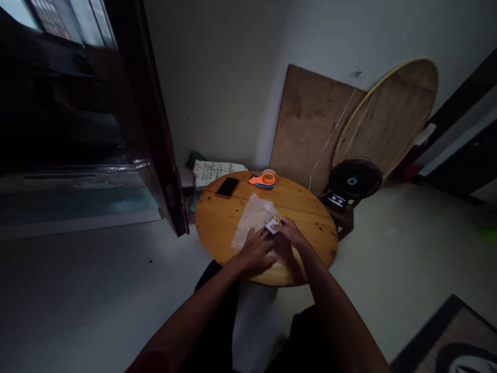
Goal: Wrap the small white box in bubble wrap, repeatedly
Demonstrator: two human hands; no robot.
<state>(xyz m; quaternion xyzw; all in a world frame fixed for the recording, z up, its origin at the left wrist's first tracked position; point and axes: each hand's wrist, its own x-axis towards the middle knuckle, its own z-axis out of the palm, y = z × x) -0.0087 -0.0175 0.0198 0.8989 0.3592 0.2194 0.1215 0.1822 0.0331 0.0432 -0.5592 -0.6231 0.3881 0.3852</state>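
Note:
A small round wooden table (310, 217) stands in front of me. A translucent sheet of bubble wrap (252, 216) lies on its middle. My left hand (258, 250) rests palm down on the sheet's near end, fingers lying flat. My right hand (289, 233) pinches a small white item (272, 225) at the sheet's right edge; I cannot make out what it is.
A dark phone (227, 187) and an orange tape dispenser (263, 180) lie at the table's far side. A dark wooden door (155, 129) stands to the left. Wooden boards (314, 119) and a round tabletop (388, 114) lean on the wall behind a black fan (354, 180). A rug (458, 342) lies at lower right.

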